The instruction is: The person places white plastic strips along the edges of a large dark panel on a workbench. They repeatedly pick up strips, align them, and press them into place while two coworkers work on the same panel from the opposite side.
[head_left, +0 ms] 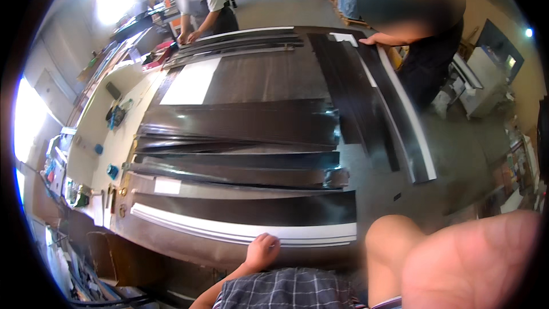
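My left hand (263, 250) is at the near edge of the table, its fingers curled in; whether anything is inside them is hidden. It touches or lies just beside the front edge of a stack of long white strips (240, 228). Behind those strips runs a long dark panel (257, 208). My right hand (474, 260) is raised close to the camera at the lower right, large and blurred. Its palm side shows, but its fingers cannot be made out. No object shows in it.
More long dark strips (240, 123) lie across the table, with a white sheet (191, 82) behind. One person (203, 6) works at the far left edge. Another person (432, 51) stands at the right, a hand by a white-edged dark strip (409, 109). Small tools and a tape roll (112, 171) lie left.
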A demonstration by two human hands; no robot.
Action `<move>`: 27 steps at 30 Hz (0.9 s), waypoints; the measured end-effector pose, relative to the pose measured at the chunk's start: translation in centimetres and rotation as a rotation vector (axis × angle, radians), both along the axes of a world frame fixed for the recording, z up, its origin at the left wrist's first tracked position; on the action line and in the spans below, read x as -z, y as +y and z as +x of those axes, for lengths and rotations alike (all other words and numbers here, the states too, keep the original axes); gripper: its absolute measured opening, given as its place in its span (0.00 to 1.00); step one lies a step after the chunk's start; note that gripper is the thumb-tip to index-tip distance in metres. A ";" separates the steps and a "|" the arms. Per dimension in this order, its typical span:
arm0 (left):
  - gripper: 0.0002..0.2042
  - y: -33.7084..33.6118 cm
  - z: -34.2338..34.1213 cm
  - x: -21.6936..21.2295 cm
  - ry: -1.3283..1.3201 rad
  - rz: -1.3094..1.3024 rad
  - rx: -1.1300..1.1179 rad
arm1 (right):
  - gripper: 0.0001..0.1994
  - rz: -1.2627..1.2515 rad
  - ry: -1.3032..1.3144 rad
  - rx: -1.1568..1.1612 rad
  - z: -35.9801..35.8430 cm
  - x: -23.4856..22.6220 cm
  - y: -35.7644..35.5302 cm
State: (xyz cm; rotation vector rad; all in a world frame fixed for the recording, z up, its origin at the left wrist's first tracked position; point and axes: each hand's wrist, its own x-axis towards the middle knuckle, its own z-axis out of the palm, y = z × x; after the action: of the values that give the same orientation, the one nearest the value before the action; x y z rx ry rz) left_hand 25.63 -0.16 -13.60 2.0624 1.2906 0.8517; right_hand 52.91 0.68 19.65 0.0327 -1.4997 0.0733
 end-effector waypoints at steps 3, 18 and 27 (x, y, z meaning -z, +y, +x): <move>0.02 0.0 -0.6 0.1 0.014 -0.046 -0.007 | 0.14 -0.030 -0.036 0.090 -0.6 -0.5 0.7; 0.01 1.2 2.5 -1.2 -0.006 -0.021 0.005 | 0.15 -0.652 -0.438 0.469 -3.0 10.5 4.6; 0.03 0.1 1.5 -1.4 -0.021 -0.038 -0.080 | 0.15 -1.185 0.317 0.791 13.2 21.5 15.0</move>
State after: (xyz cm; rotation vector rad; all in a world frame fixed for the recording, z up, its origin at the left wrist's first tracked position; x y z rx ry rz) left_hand 27.16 -0.10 -12.16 1.9786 1.3753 0.8755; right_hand 66.09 15.68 -1.81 -1.4145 -0.8791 0.2879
